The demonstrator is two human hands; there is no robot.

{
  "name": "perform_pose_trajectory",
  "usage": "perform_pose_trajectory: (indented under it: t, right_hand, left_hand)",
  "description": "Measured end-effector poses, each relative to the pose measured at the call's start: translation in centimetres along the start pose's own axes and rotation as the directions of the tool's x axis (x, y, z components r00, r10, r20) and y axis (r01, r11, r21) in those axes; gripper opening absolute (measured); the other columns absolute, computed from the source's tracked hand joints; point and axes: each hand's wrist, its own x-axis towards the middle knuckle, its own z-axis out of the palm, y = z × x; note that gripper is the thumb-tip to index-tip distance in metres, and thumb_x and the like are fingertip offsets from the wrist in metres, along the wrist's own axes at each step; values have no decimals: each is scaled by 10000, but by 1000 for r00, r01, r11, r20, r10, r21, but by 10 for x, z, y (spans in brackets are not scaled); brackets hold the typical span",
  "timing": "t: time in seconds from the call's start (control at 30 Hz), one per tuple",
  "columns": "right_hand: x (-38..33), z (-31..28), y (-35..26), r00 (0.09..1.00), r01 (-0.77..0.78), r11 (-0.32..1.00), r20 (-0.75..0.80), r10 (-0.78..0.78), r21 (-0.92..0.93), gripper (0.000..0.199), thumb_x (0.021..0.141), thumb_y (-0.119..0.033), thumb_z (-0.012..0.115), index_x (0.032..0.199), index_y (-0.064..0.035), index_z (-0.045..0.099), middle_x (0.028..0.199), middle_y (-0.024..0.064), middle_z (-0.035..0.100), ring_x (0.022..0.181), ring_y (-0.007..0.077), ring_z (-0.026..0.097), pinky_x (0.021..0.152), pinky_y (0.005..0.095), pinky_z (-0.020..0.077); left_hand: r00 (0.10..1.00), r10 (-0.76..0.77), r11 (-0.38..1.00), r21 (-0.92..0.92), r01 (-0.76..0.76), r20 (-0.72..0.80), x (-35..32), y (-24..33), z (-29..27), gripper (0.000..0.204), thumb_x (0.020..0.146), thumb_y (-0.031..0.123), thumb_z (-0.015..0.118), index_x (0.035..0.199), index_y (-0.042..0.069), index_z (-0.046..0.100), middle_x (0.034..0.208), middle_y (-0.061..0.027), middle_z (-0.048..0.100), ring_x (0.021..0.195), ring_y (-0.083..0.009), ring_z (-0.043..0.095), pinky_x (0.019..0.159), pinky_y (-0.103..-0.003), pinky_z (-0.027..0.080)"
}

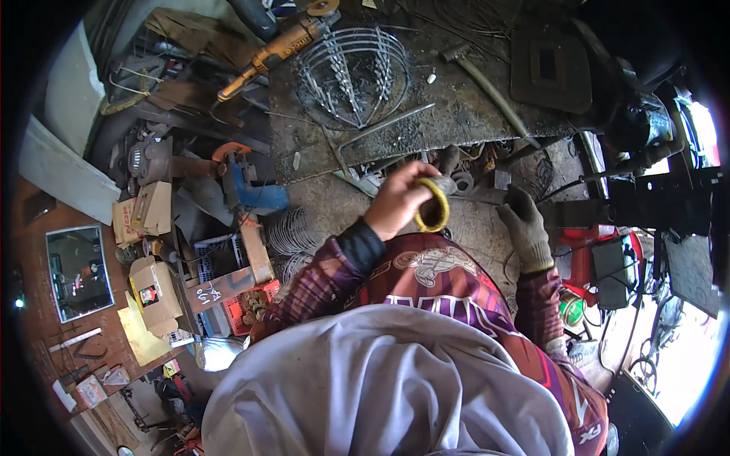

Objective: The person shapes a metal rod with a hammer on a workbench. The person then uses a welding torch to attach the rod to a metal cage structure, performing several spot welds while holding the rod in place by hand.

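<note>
My left hand is bare and closed on a grey work glove, which hangs in front of my chest. Its yellow-edged cuff makes an open ring toward me; much of the glove is hidden by my fingers. My right hand wears a matching grey glove with a pale yellow cuff. It is raised in front of the bench's near edge, its fingers slightly bent and apart, and nothing shows in it. Beyond both hands lies a dark metal workbench, with a hammer on it.
A round frame of bent metal rods lies on the bench beside an orange angle grinder. A welding shield rests at the far right. Left of me are a blue power tool, wire coils and cardboard boxes.
</note>
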Motion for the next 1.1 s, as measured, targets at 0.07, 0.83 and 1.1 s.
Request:
perform_pose_trajectory:
  t: [0.07, 0.83, 1.1]
  right_hand:
    - [-17, 12, -38, 975, -130, 928, 218, 54, 349, 481, 1072, -324, 671, 1418, 2, 596, 1119, 60, 686, 990, 129, 635, 868, 294, 539]
    - [-23, 22, -78, 954, 99, 960, 250, -167, 264, 244, 1007, -146, 657, 1188, 13, 693, 909, 33, 673, 832, 117, 595, 753, 305, 496]
    - [-31, 22, -87, 922, 379, 924, 61, -381, 44, 259, 926, -120, 697, 1160, -9, 688, 943, 219, 705, 883, 392, 722, 760, 427, 552]
  left_hand:
    - [1000, 20, 950, 311, -17, -6, 9, -8, 16, 208, 935, 28, 672, 1141, 17, 654, 1057, -57, 717, 967, -123, 677, 878, -291, 551]
    - [984, 82, 869, 494, 8, -160, 47, -34, 52, 214, 959, 89, 550, 966, -16, 737, 861, -167, 765, 747, -336, 725, 711, -459, 581]
    - [918, 99, 728, -657, 196, 383, 42, -8, 80, 357, 1124, 231, 433, 1336, 14, 621, 1234, -154, 713, 1131, -264, 700, 1008, -412, 576]
